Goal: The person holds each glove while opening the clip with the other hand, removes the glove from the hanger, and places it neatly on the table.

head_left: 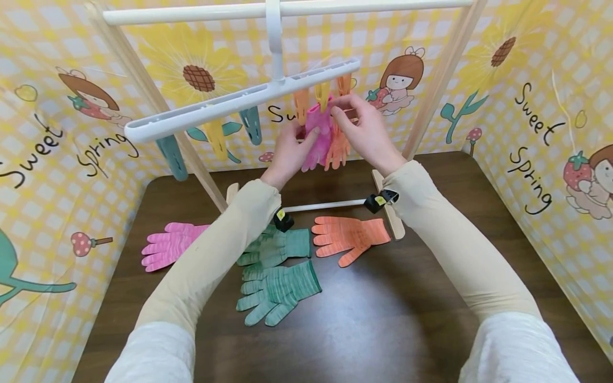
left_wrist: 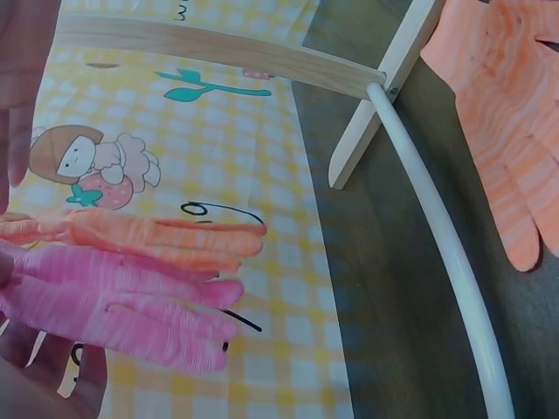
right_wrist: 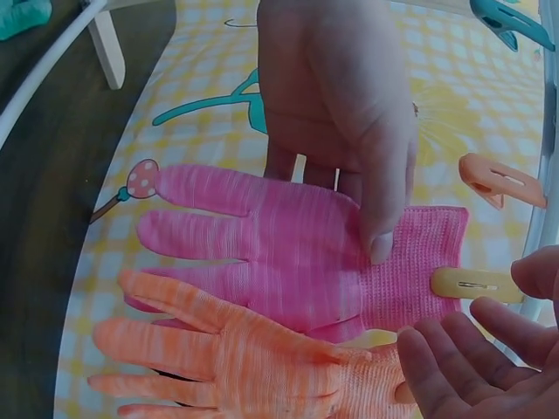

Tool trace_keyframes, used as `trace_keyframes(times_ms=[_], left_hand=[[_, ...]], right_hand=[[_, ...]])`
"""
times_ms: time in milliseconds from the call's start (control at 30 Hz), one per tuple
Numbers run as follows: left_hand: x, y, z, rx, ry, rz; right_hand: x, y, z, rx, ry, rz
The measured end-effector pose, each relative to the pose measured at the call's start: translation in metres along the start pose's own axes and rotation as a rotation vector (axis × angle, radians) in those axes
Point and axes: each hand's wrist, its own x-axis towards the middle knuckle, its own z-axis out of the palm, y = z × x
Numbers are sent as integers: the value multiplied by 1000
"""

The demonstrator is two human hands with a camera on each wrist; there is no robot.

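Observation:
A pink glove (head_left: 318, 135) hangs by its cuff from a yellow clip (right_wrist: 476, 284) on the white hanger (head_left: 239, 98). My left hand (head_left: 289, 151) pinches this glove near the cuff, thumb in front and fingers behind. Beside the clip is my right hand (head_left: 366, 130), its fingers loosely spread and its thumb by the clip's end, as the right wrist view shows. An orange glove (right_wrist: 227, 358) hangs right beside the pink one, its cuff partly covered by the right fingers.
On the brown table (head_left: 373, 330) lie another pink glove (head_left: 172, 244), another orange glove (head_left: 351, 238) and green gloves (head_left: 280, 290). Teal clips (head_left: 171, 157), a second yellow clip (head_left: 215, 138) and an orange clip (head_left: 300, 106) hang from the hanger. A wooden rack (head_left: 440, 74) carries it.

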Motion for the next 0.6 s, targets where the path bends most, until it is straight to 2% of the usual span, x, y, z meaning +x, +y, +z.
trace_keyframes(times_ms=[233, 600], left_hand=[[-7, 1, 1, -10, -13, 6], [-18, 0, -3, -119, -59, 7]], right_hand=[[2, -1, 3, 8, 18, -11], [4, 0, 6, 13, -12, 34]])
